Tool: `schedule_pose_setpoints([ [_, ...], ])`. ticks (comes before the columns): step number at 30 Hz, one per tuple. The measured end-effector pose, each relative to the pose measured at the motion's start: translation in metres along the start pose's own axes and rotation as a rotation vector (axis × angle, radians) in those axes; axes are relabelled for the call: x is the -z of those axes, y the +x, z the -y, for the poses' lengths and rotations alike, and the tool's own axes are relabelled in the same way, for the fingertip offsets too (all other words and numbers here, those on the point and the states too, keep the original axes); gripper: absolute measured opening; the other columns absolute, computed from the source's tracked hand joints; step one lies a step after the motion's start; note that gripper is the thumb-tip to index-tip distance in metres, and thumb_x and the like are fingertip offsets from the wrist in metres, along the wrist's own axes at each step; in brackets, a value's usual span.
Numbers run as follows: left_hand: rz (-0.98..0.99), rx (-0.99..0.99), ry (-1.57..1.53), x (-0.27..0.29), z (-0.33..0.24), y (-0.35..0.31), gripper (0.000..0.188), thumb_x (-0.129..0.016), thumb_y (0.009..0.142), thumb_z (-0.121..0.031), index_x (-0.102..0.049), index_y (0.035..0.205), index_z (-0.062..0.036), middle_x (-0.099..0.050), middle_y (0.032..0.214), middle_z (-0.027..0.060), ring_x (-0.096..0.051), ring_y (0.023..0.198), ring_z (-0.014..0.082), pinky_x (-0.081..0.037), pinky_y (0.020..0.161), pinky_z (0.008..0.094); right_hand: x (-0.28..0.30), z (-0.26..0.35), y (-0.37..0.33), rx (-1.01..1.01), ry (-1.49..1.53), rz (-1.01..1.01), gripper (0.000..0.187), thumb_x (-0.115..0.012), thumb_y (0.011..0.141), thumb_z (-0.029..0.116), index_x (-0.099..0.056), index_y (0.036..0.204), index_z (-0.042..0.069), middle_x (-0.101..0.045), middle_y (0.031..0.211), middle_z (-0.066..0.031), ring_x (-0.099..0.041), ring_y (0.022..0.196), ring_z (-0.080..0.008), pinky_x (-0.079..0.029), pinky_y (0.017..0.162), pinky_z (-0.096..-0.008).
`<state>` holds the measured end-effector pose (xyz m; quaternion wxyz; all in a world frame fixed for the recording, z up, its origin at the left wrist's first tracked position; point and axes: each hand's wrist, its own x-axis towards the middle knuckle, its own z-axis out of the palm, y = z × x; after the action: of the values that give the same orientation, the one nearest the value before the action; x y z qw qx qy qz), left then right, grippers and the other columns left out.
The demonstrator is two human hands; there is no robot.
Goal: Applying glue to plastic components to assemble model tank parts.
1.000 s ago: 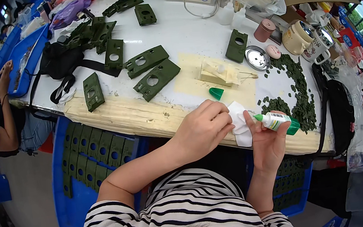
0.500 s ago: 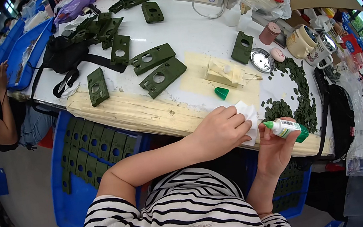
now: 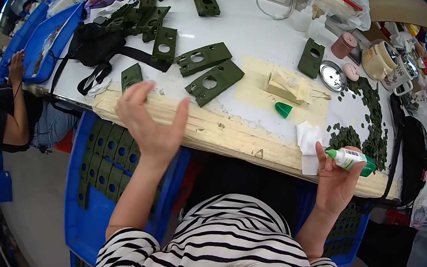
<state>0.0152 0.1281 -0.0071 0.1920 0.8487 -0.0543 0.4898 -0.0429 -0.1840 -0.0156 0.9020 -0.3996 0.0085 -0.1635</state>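
Note:
My left hand (image 3: pixel 151 128) is raised over the table's front edge, fingers spread and nothing in them. Its fingertips come close to a dark green plastic part with a round hole (image 3: pixel 131 75), partly hidden behind them. In my right hand (image 3: pixel 335 188) is a white glue bottle (image 3: pixel 349 159) with a green nozzle and green base, held tilted with the nozzle pointing up and left. A white tissue (image 3: pixel 309 135) lies beside that hand at the table edge. Further back sits a loose green cap (image 3: pixel 283 109). Two more green plates (image 3: pixel 221 80) lie right of my left hand.
Small green pieces (image 3: pixel 374 132) are heaped at the right, near a round metal lid (image 3: pixel 332 76). A block with yellowish tape (image 3: pixel 286 87) stands mid-table. A black bag (image 3: pixel 94 43) with straps lies left. Below, a blue bin (image 3: pixel 87 223) holds rows of green parts. Another person sits far left.
My left hand has left the tissue and swung left to the green part, its fingers opening. My right hand still holds the glue bottle. The whole view has shifted slightly.

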Motion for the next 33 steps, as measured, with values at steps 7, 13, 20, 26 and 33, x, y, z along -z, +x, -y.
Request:
schedule_pose_setpoints([
  [7, 0.121, 0.429, 0.147, 0.013, 0.043, -0.003, 0.087, -0.074, 0.072, -0.023, -0.025, 0.140, -0.0040, -0.047, 0.117, 0.0171, -0.049, 0.101, 0.0281, -0.037, 0.089, 0.0394, -0.009, 0.000, 0.001, 0.033, -0.082, 0.094, 0.043, -0.044, 0.095, 0.043, -0.046, 0.111, 0.004, -0.056, 0.088, -0.0064, -0.051, 0.064, -0.0144, -0.045, 0.093, -0.0434],
  [13, -0.037, 0.397, -0.075, 0.020, 0.063, -0.007, 0.074, -0.064, 0.081, -0.005, -0.022, 0.142, -0.0029, -0.044, 0.123, 0.0181, -0.052, 0.104, 0.0236, -0.042, 0.089, 0.0340, -0.003, 0.004, -0.003, 0.059, -0.100, 0.024, 0.042, -0.044, 0.095, 0.042, -0.045, 0.112, 0.004, -0.056, 0.092, -0.0062, -0.054, 0.068, -0.0152, -0.047, 0.088, -0.0402],
  [20, -0.039, 0.281, -0.602, 0.039, 0.011, 0.014, 0.090, -0.059, 0.075, 0.008, -0.001, 0.144, -0.0047, -0.036, 0.128, 0.0195, -0.048, 0.112, 0.0264, -0.046, 0.093, 0.0358, -0.003, 0.006, -0.001, 0.094, -0.103, 0.092, 0.042, -0.049, 0.092, 0.043, -0.047, 0.109, 0.005, -0.054, 0.099, -0.0078, -0.054, 0.081, -0.0181, -0.046, 0.089, -0.0404],
  [26, 0.476, 0.113, -1.259, 0.011, -0.051, 0.007, 0.106, -0.060, 0.065, 0.011, 0.007, 0.145, -0.0111, -0.035, 0.127, 0.0214, -0.051, 0.112, 0.0304, -0.050, 0.087, 0.0383, -0.038, 0.000, 0.000, -0.058, -0.081, 0.375, 0.050, -0.058, 0.085, 0.051, -0.050, 0.101, 0.004, -0.055, 0.110, -0.0190, -0.047, 0.117, -0.0313, -0.036, 0.102, -0.0465],
  [33, 0.631, 0.107, -1.565, -0.020, -0.073, 0.000, 0.106, -0.063, 0.067, 0.010, 0.005, 0.146, -0.0119, -0.036, 0.128, 0.0181, -0.044, 0.120, 0.0280, -0.044, 0.096, 0.0402, -0.026, 0.010, -0.004, -0.039, -0.204, 0.412, 0.048, -0.057, 0.085, 0.050, -0.046, 0.101, 0.006, -0.060, 0.108, -0.0203, -0.059, 0.099, -0.0235, -0.046, 0.091, -0.0368],
])
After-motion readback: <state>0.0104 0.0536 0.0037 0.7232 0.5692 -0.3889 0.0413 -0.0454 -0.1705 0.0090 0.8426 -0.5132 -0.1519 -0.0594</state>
